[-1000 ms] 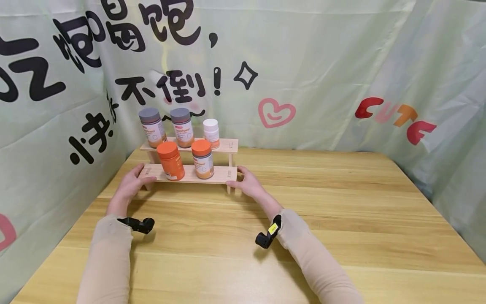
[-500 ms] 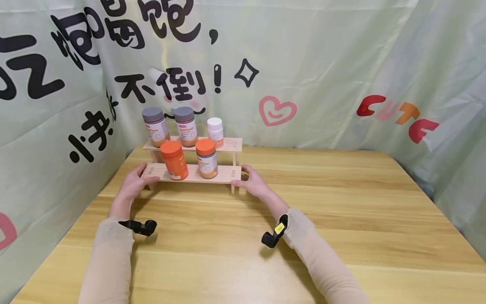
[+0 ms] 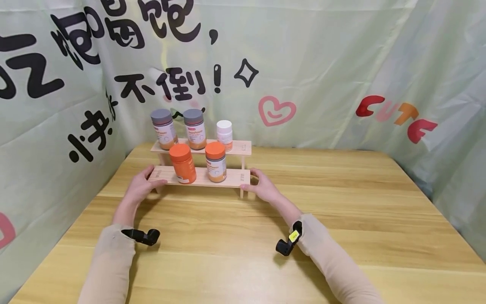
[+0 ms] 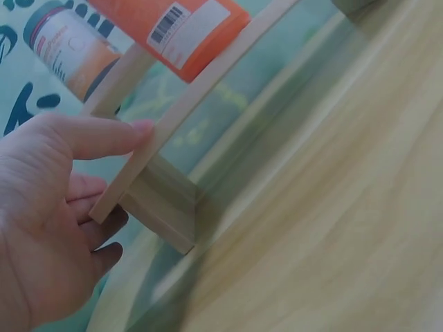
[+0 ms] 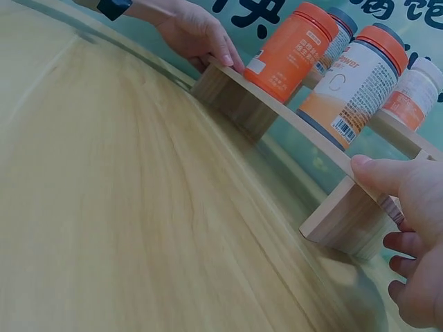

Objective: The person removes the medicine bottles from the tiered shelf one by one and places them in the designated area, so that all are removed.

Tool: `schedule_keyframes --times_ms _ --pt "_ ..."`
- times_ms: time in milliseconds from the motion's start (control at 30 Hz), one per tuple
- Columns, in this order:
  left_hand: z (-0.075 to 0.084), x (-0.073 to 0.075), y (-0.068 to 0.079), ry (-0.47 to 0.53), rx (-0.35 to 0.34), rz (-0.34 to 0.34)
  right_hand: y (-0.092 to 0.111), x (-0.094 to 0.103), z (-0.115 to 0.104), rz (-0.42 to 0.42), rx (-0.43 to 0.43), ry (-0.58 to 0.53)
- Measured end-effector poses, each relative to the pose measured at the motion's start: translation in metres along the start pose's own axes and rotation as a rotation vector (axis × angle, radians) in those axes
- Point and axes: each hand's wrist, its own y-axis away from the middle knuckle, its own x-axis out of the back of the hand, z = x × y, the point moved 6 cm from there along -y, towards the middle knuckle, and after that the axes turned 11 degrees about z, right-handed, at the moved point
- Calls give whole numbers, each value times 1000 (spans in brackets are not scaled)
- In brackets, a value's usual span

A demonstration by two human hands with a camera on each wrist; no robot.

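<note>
A two-tier wooden display rack [image 3: 199, 181] stands toward the back left of the table. My left hand [image 3: 141, 185] grips the left end of its lower shelf, thumb on the front edge and fingers around the end, as the left wrist view shows. At the opposite end my right hand [image 3: 263, 185] holds the shelf the same way, its thumb [image 5: 374, 173] on the front edge. The lower shelf bears an orange bottle [image 3: 183, 164] and an orange-capped supplement bottle [image 3: 216, 162]. Behind, the upper shelf carries two grey-capped bottles [image 3: 164, 130] and a small white bottle [image 3: 225, 136].
The wood-grain table [image 3: 341, 211] extends to the right and toward the front. A printed cloth [image 3: 322, 76] hangs along the back and left sides, close behind the rack. Each wrist wears a small black camera [image 3: 146, 236].
The rack with its bottles has shifted to the right and, lately, slightly toward the front. Both hands moved with it, keeping their hold on its ends.
</note>
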Motion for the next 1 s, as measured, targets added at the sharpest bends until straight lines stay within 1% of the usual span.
schedule_keyframes --times_ms 133,300,433,600,867,1000 --pt "6 -6 3 -8 -6 -6 5 8 1 -4 4 19" --pt "7 -13 9 -35 18 -12 11 16 6 -8 4 45" --pt "9 -17 14 -9 29 -5 14 21 9 -11 20 48" --pt "12 -21 19 22 18 2 19 27 10 -16 32 46" --pt "15 -26 26 37 8 -3 27 34 12 -28 63 74" --pt "18 -29 29 21 10 -6 30 39 14 -23 70 90"
